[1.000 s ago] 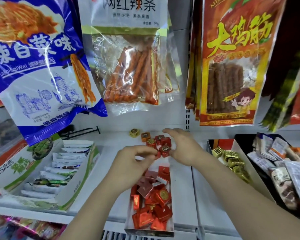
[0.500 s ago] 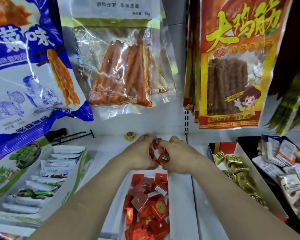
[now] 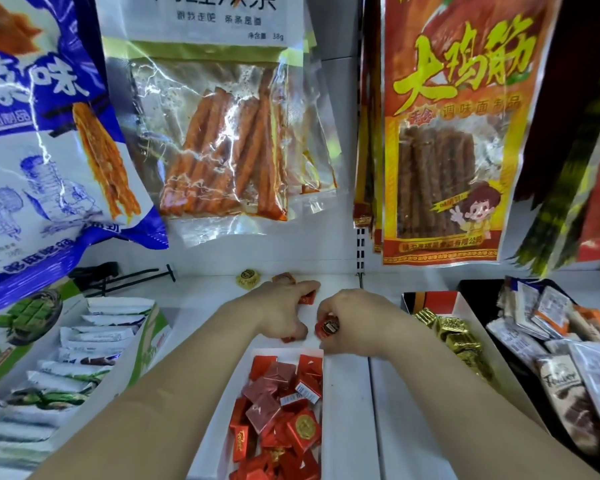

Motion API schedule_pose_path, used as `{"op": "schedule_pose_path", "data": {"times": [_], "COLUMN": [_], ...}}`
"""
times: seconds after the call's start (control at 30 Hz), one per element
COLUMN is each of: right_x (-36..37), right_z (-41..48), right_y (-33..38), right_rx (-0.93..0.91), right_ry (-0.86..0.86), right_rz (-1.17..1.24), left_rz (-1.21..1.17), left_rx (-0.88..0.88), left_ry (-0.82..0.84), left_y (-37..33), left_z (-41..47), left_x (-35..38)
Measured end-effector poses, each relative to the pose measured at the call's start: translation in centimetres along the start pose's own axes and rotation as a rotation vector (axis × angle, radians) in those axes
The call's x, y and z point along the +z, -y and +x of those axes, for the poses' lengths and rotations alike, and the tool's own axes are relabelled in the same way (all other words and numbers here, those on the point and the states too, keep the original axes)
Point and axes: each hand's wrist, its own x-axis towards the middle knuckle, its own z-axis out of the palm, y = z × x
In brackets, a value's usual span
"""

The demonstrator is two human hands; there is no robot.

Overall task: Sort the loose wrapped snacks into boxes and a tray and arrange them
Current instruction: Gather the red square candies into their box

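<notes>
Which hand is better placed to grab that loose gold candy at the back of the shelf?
Left, probably. The left hand lies just in front of the gold candy, while the right hand sits farther off and pinches a red candy.

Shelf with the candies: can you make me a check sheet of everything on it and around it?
Surface: white shelf.
Job's things: red snacks in white box; loose gold snack at back; gold snacks boxed at right; packets in black tray.
Clutter: black hook lying at back left.
Hands: left hand curls over loose red snacks; right hand pinches labelled red snack.
Cables: nothing seen.
Surroundings: hanging snack bags above; green box at left.
</notes>
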Motion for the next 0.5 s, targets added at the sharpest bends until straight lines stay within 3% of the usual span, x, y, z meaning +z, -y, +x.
{"op": "schedule_pose_path", "data": {"times": [0.27,0.5], "right_x": [-0.4,-4.1], "right_z": [-1.8,-4.7], "right_y": [-0.2,0.2], "right_rx": [-0.014,-0.037], "right_ry": [-0.083,-0.087], "right_rz": [-0.086,0.003], "left_rz": [-0.024,-0.145], "left_rx": [0.004,0.023], "left_ry": [0.017,-0.210], "left_y": [-1.0,-1.1], "left_z": [1.1,0.8], "left_x": [-0.4,0.1]}}
